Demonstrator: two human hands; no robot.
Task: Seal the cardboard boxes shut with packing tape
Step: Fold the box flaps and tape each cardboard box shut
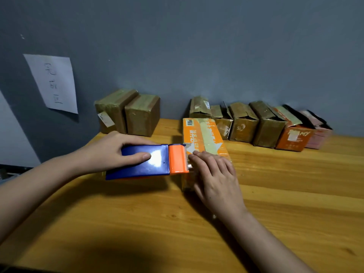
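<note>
Behind my hands, two taped brown boxes (128,113) stand against the grey wall (197,46) at left, beneath a paper sign (53,83), while a row of unsealed boxes (256,123) lines the wall at right. Bare wooden table (137,223) lies open toward me. At centre sits the orange box (202,134), the blue-and-orange tape dispenser (147,161) touching its near left edge. My left hand (110,150) grips the dispenser, thumb across its top; my right hand (214,178) presses flat, fingers (199,160) straight, on the box's taped top.
</note>
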